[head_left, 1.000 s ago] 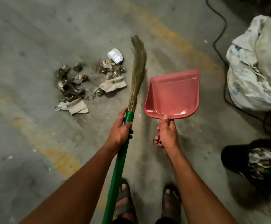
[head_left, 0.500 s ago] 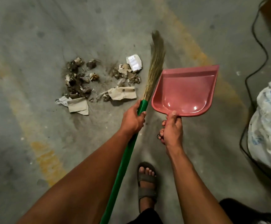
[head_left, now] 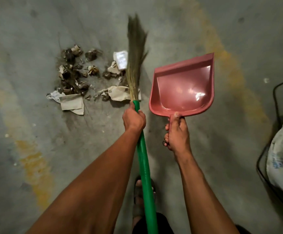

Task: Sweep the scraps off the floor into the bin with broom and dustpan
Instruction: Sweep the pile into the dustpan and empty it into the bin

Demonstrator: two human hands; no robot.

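Left hand (head_left: pixel 134 119) grips green broom (head_left: pixel 136 65), bristles now overlapping scrap pile (head_left: pixel 80 78) — closer than before. Right hand (head_left: pixel 177 132) holds empty pink dustpan (head_left: pixel 183 85) aloft — sweeping imminent.

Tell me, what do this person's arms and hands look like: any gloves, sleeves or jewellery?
Both forearms are bare, with no sleeves in view. The left hand and right hand wear no gloves, and no rings, watch or bracelets show. Lower down, a strapped open-toed sandal is on one foot.
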